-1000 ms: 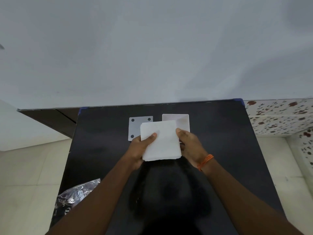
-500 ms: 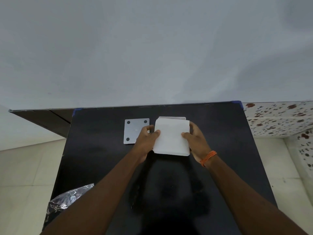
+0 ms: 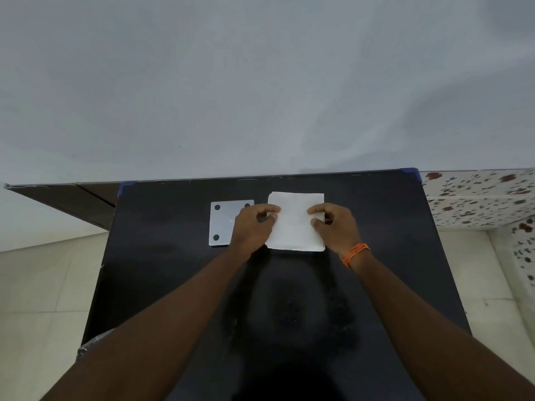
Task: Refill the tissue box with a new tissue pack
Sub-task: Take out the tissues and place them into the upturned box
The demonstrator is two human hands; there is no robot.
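A white square stack of tissues (image 3: pixel 293 227) lies over the open tissue box at the far middle of the black table (image 3: pixel 162 285); the stack hides the box completely. My left hand (image 3: pixel 252 227) grips the stack's left edge, fingers curled over the top. On the opposite edge my right hand (image 3: pixel 335 227), with an orange thread at the wrist, holds it the same way. The grey square lid (image 3: pixel 221 224) with dark round feet lies flat just left of my left hand.
A crumpled clear plastic wrapper (image 3: pixel 86 347) hangs at the table's near left edge. A white wall rises right behind the table. A flower-patterned tiled ledge (image 3: pixel 477 198) stands to the right, pale floor tiles on both sides.
Both hands carried the tissue stack away from me and lowered it over the white box, which showed behind the stack before and is now covered.
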